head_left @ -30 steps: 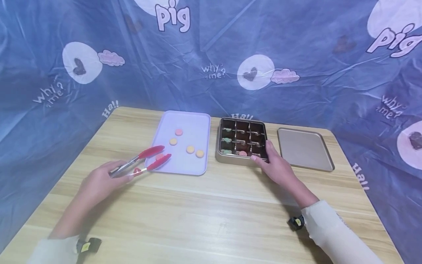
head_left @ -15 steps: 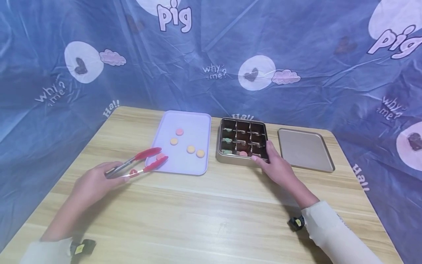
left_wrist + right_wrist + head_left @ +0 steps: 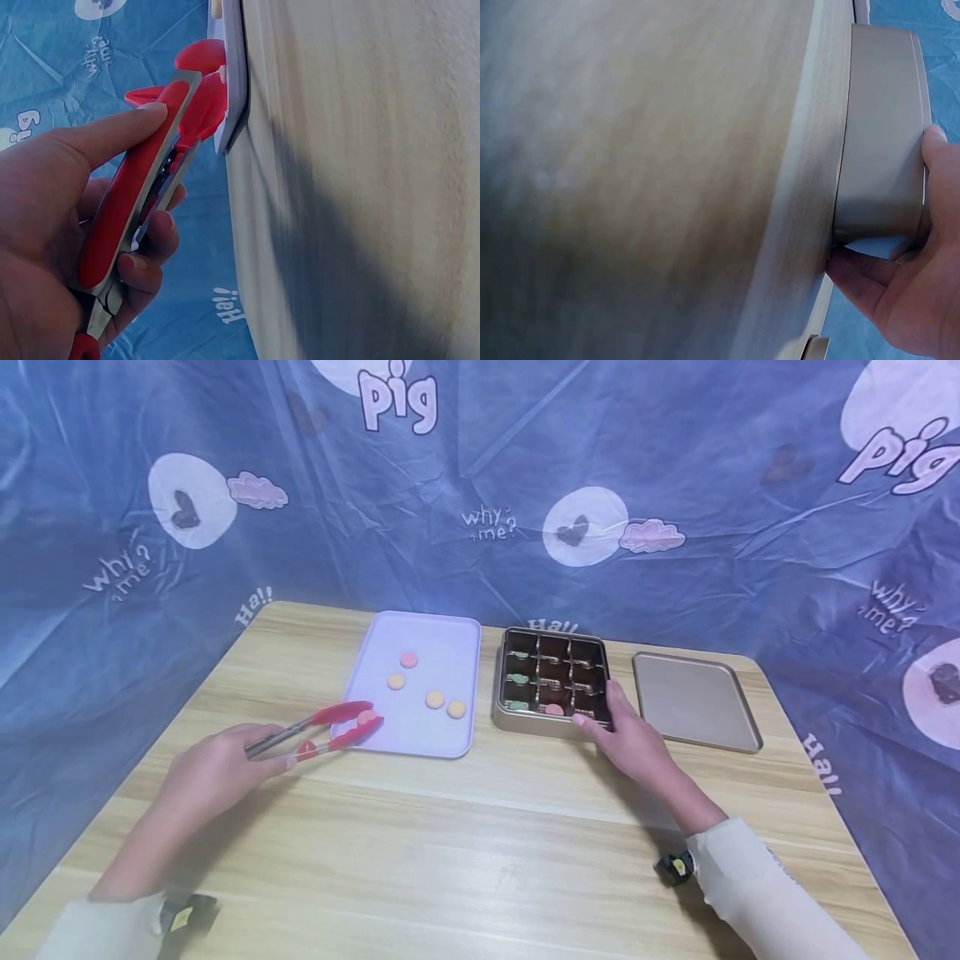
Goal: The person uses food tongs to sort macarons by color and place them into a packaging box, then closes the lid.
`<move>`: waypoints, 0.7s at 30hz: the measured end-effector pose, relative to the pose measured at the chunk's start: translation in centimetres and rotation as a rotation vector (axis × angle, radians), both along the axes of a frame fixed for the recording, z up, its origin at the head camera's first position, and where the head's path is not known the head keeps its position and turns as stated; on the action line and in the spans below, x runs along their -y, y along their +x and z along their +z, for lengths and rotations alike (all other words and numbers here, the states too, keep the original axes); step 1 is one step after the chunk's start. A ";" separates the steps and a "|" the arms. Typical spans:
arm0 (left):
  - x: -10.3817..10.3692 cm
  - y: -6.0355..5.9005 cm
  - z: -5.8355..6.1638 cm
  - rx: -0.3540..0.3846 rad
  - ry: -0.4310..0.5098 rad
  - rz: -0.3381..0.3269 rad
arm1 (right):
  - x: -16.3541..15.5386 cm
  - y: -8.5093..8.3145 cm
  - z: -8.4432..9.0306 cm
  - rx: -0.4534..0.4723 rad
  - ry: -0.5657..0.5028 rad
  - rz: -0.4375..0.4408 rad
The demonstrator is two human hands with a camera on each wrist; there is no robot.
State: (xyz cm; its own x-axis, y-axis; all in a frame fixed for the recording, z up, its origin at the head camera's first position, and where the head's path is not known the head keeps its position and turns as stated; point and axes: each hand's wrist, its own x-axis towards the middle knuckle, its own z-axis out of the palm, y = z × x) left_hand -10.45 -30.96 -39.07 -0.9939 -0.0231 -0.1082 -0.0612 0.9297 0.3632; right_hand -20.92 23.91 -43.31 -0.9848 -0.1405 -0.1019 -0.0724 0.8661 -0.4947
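Gripping red tongs (image 3: 318, 732), left hand (image 3: 213, 770) has tips closing round a pink cookie (image 3: 366, 717) at the lavender tray's (image 3: 450, 639) near-left corner, four cookies left, three compartments filled; right hand (image 3: 633, 739) fingers curl round the tin (image 3: 517, 722) corner.

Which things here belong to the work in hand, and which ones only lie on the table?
In use:
left hand gripping red tongs
pink cookie between the tong tips
lilac tray
right hand holding the divided tin

Lying about:
tin lid
wooden table
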 end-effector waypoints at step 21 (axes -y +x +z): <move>-0.3 -0.4 -0.4 -0.003 0.018 0.007 | 0.1 0.1 0.1 -0.006 0.002 0.001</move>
State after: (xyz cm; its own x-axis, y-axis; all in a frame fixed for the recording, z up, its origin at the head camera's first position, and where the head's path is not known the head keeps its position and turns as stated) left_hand -10.83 -30.65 -39.50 -0.9940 -0.0285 -0.1059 -0.0670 0.9224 0.3805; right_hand -20.85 23.77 -43.24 -0.9853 -0.1413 -0.0960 -0.0763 0.8668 -0.4928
